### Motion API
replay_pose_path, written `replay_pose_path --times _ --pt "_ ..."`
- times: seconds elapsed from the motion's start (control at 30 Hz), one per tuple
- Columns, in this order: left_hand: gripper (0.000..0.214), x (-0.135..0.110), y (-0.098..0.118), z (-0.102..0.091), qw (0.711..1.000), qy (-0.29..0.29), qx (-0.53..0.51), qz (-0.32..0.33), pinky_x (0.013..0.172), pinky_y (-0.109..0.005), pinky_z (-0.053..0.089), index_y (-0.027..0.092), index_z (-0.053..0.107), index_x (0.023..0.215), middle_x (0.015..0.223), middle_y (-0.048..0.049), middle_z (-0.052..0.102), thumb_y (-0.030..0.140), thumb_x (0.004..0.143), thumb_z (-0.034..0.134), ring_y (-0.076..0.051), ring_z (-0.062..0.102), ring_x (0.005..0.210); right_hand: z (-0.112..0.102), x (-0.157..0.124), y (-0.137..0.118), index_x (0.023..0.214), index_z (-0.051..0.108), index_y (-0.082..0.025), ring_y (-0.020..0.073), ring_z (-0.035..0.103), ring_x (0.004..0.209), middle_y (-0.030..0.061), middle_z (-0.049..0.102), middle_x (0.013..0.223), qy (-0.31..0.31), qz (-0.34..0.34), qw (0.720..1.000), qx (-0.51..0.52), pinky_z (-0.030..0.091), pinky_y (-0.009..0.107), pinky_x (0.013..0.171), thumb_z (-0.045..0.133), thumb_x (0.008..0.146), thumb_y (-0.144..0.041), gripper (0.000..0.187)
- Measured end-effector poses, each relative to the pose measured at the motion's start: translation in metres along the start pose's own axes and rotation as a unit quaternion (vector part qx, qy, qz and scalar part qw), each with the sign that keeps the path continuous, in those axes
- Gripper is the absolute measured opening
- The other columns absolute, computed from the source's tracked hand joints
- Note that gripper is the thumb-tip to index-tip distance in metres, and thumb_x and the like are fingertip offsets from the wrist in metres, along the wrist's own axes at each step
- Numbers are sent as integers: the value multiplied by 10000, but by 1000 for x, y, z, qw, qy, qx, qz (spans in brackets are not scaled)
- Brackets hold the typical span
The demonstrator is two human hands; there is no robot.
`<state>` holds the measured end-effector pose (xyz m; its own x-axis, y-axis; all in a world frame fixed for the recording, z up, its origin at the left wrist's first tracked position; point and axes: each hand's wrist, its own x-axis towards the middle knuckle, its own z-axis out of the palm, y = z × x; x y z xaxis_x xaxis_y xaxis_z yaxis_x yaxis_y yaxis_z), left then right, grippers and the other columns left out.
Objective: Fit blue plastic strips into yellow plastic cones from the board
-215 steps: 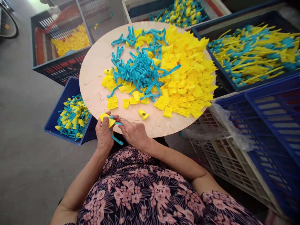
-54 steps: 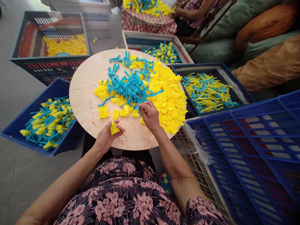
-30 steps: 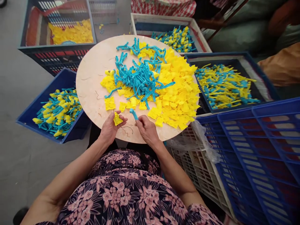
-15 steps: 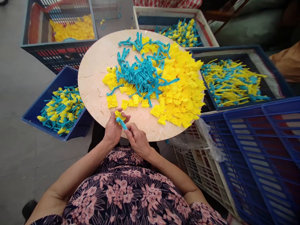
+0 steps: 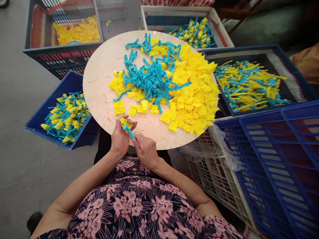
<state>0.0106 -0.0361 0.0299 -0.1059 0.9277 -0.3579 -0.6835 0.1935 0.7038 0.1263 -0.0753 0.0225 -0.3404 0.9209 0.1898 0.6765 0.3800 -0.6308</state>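
Note:
My left hand (image 5: 120,137) is closed around a small yellow plastic piece (image 5: 124,121), its fingers curled under it. Between the thumb and fingers of my right hand (image 5: 146,149) is a blue plastic stick (image 5: 129,131), whose rounded end lies against the yellow piece. Whether the two are joined I cannot tell. Both hands are over the near edge of a round pale table (image 5: 97,73). Beyond them lies a tangled heap of blue sticks (image 5: 152,78), with a large pile of yellow pieces (image 5: 194,89) to its right.
At the left stands a blue bin (image 5: 37,114) of yellow-and-blue assembled parts. A crate (image 5: 62,48) of yellow pieces is at the back left. Two more trays of mixed parts, a white-rimmed one (image 5: 179,10) and a dark blue one (image 5: 294,66), stand behind and right. Blue crates (image 5: 269,149) flank my right side.
Little differs. Both hands keep hold of the same pieces in nearly the same place, and the view has shifted slightly.

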Motion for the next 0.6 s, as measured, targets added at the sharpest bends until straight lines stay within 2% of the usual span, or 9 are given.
replay_pose_path --times 0.27,0.6 --pt "359 -2 3 5 1000 5 6 29 989 -389 459 223 612 958 791 -8 612 568 870 564 -202 665 922 3 -2 -2 1043 624 -171 199 636 753 98 700 841 37 -10 999 -10 443 307 675 247 1042 -343 414" --pt "340 -2 1 4 998 0 -3 64 1043 -387 424 225 632 962 806 -2 627 551 880 578 -173 656 915 7 0 -1 932 617 -171 189 614 698 89 693 779 28 -24 999 -30 404 303 650 236 1046 -333 429"
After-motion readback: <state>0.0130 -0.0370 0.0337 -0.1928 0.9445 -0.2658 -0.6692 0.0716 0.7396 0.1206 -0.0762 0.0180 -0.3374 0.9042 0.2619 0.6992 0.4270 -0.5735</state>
